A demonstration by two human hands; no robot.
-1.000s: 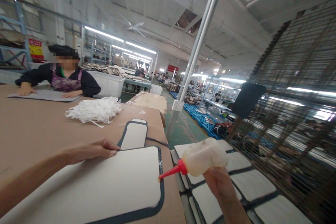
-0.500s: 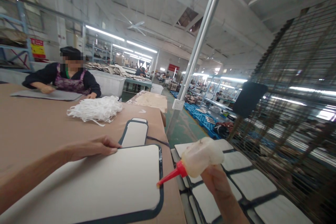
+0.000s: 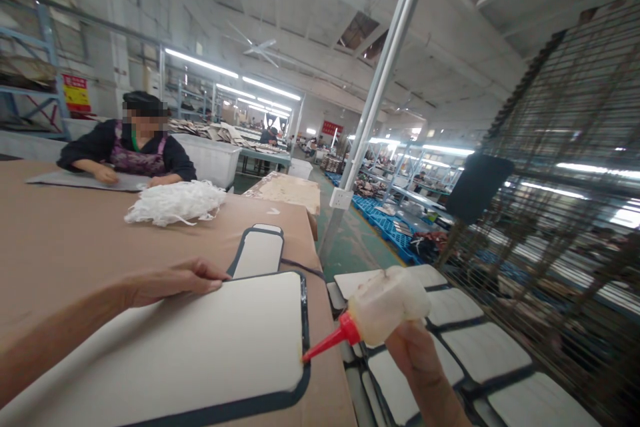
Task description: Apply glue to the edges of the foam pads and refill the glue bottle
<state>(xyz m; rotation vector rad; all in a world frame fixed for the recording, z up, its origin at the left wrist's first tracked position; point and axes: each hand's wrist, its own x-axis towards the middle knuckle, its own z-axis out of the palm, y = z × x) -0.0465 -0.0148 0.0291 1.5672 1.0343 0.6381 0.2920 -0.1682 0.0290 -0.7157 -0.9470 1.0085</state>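
Gripping a cloudy plastic bottle (image 3: 390, 307) in the right hand (image 3: 413, 347), lower right of centre in the frame, hand clamped on its underside, other fingers mostly hidden. Tilting it, long axis slanting from upper right to lower left, red nozzle (image 3: 327, 341) pointing down and left. Touching or nearly touching with the tip the dark border (image 3: 306, 373) of a white panel (image 3: 215, 333), at the right edge; too fine to tell contact. Lying along the lower left of the frame, panel's long axis running from lower left towards right of centre. Touching its far edge with the left hand (image 3: 185, 280), thumb and forefinger close together; cannot tell if pinched on it. Seeing just beyond, on the brown table (image 3: 65, 233), a smaller panel (image 3: 259, 253); farther up left, a heap of white strips (image 3: 177, 202) near a person (image 3: 140, 147).
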